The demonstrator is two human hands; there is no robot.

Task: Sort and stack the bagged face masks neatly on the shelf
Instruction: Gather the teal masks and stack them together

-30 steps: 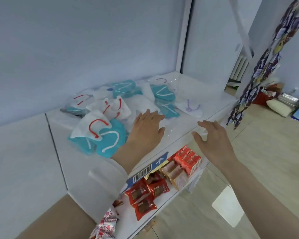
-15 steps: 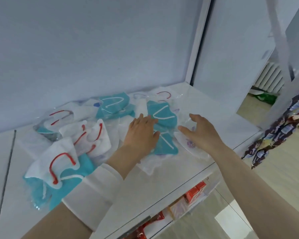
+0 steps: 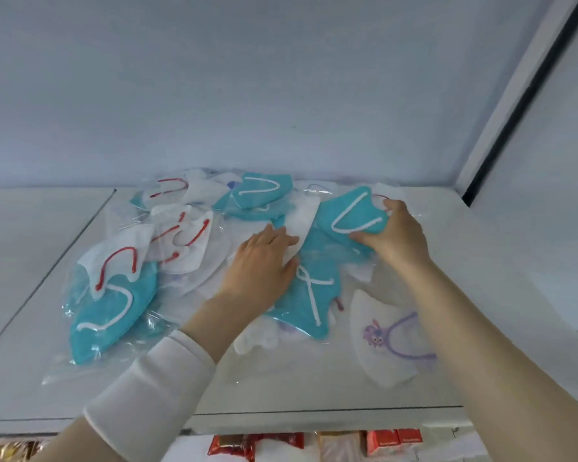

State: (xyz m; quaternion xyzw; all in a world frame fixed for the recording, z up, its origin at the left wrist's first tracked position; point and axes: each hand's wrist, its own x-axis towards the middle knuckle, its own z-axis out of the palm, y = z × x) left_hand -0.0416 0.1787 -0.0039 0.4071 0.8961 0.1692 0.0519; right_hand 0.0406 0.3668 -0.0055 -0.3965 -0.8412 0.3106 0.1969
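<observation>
A loose heap of bagged face masks lies on the white shelf [image 3: 481,268]. My right hand [image 3: 394,233] grips a teal mask with a white strap [image 3: 347,211] at the heap's right back. My left hand [image 3: 262,261] lies flat, fingers straight, pressing on a white bagged mask [image 3: 302,218] in the middle. Another teal mask [image 3: 309,301] lies under and right of that hand. A large teal mask [image 3: 111,315] and white masks with red straps [image 3: 117,258] sit at the left. A white mask with a purple cartoon print [image 3: 381,345] lies apart at the front right.
The shelf's back wall [image 3: 247,95] rises right behind the heap, and a side panel [image 3: 531,128] closes the right end. Red snack packets [image 3: 391,441] fill the lower shelf below the front edge. Bare shelf surface shows at the left [image 3: 30,245].
The view has moved closer and squarer to the shelf. My right hand went from the front of the heap to its back right and took hold of the teal mask. My left hand stays pressed flat.
</observation>
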